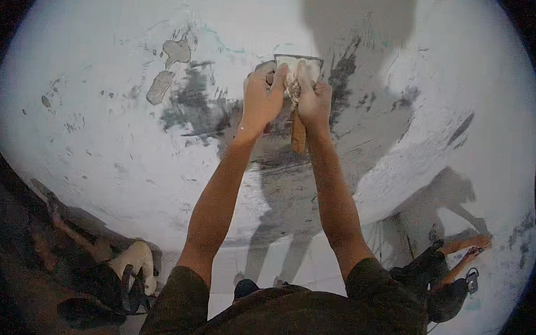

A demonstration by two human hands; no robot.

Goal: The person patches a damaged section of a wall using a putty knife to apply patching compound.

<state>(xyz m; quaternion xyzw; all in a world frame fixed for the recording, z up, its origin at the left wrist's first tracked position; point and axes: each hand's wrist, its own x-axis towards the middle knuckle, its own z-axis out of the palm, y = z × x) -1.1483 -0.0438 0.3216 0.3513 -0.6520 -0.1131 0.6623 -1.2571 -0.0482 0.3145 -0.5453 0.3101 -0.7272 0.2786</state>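
Ahead of me is a white, patchy wall (124,142) with grey and dark smears. Both my hands are raised in front of it, close together. A putty knife (299,133) with a wide blade and wooden handle hangs handle-down between them, whitish paste on its blade. My right hand (315,106) grips it, thumb up along the blade. My left hand (261,106) is closed at the blade's left side, its thumb against the blade. Dark grey shows by the left fingertips; whether it is a separate thing is unclear.
At the lower right a person (450,268) reaches an arm toward the wall. Another person (87,255), partly in darkness, is at the lower left near a pale object (136,260). My shadow and a co-worker's fall across the wall. Pale floor (318,258) lies below.
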